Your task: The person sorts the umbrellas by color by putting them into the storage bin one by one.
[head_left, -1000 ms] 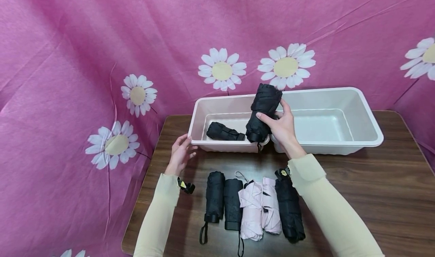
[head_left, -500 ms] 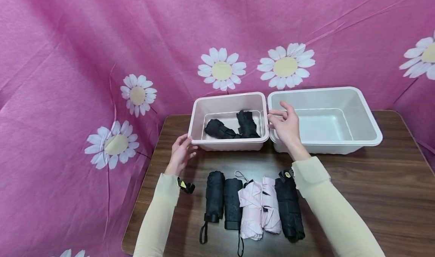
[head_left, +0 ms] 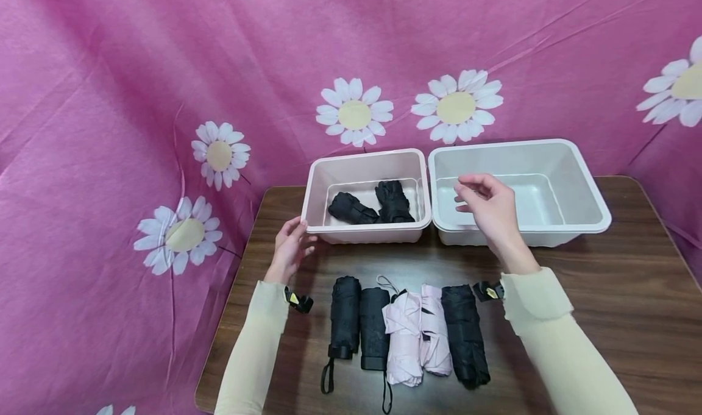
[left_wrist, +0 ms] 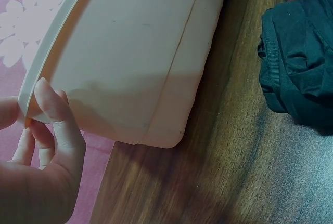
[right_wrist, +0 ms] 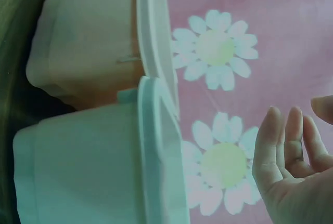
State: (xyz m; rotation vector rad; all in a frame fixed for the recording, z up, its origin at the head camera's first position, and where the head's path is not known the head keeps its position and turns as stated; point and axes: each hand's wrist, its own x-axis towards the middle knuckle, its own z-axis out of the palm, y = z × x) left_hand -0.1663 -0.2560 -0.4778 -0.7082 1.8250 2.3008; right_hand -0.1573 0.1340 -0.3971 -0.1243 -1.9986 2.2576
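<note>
Right hand: shifts rightward since the earlier frame, from beside the pinkish bin to above the white bin; hangs with fingers loosely bent, around nothing.
Left hand: pinches the pinkish bin's near left rim corner; could tip or drag it by pulling too hard.
Binned black umbrellas: lie just right of that pinch; could slide under a jerk.
Umbrella row: lies nearer the body than both hands; could get knocked askew by the right wrist's camera, near its right end.
</note>
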